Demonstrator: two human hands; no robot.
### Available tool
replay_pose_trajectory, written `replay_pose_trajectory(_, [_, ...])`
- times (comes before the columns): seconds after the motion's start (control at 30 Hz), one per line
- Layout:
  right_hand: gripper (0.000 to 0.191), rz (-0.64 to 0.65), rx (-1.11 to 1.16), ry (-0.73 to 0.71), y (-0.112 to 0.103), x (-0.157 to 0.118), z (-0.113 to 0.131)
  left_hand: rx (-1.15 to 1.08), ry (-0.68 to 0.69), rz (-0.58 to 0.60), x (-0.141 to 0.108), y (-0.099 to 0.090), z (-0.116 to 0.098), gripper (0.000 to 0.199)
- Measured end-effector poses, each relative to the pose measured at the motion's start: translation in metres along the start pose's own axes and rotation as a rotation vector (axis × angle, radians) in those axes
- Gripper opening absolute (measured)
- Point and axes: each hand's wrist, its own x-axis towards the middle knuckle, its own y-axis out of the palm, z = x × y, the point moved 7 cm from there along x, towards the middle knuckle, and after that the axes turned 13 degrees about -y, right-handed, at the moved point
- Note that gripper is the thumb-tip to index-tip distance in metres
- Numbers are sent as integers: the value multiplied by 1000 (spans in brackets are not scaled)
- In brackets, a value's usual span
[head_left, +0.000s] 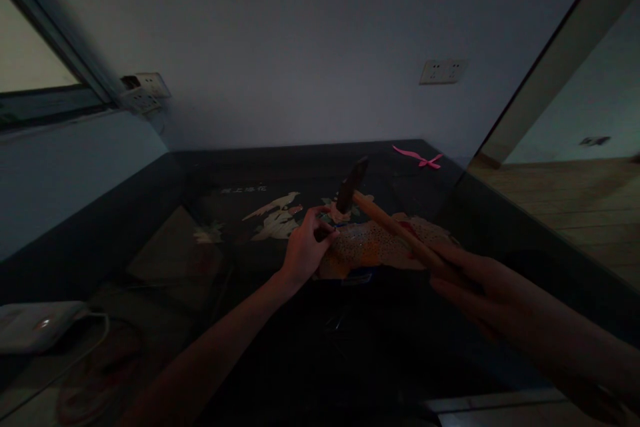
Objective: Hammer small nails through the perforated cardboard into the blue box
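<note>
1. Head view: your right hand (470,280) is wrapped around the lower end of the hammer (390,223), a firm grasp on the wooden handle.
2. The hammer slants up and leftward; its dark head is near your left fingertips, over the flower print (can't tell its height off the surface).
3. Your left hand (306,247) is at the left end of the speckled orange wrapper (357,243), thumb and fingers curled towards each other; too dark to tell if they pinch anything.
4. The wrapper lies flat on the dark table (285,163), between your hands, partly under the handle in view.
5. Around: pink ribbon (424,162) at the far right, bird print (275,220) left of centre, white power strip (40,327) lower left.
</note>
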Motion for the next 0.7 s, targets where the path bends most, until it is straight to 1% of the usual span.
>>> replay_pose_trajectory(0.07, [37, -14, 4, -13, -1, 0, 2, 0, -2, -4, 0, 0, 1, 39])
replay_pose_trajectory(0.13, [33, -20, -4, -25, 1, -1, 1, -2, -15, -1, 0, 0, 1, 40])
replay_pose_trajectory(0.27, [25, 28, -4, -8, 11, -4, -6, 1, -10, 18, 0, 1, 1, 42])
replay_pose_trajectory(0.33, [24, 30, -15, -3, 9, -5, -5, -4, 0, 11, 0, 1, 1, 40])
replay_pose_trajectory(0.47, [26, 2, -37, -16, 3, -4, 5, -45, -6, -3, 1, 1, 3, 40])
replay_pose_trajectory(0.57, [28, 26, -2, -10, 8, -4, 5, -49, -23, 5, 1, 1, 4, 42])
replay_pose_trajectory(0.7, [23, 43, 23, -2, 13, -5, -2, -26, -29, 12, 1, 0, 3, 42])
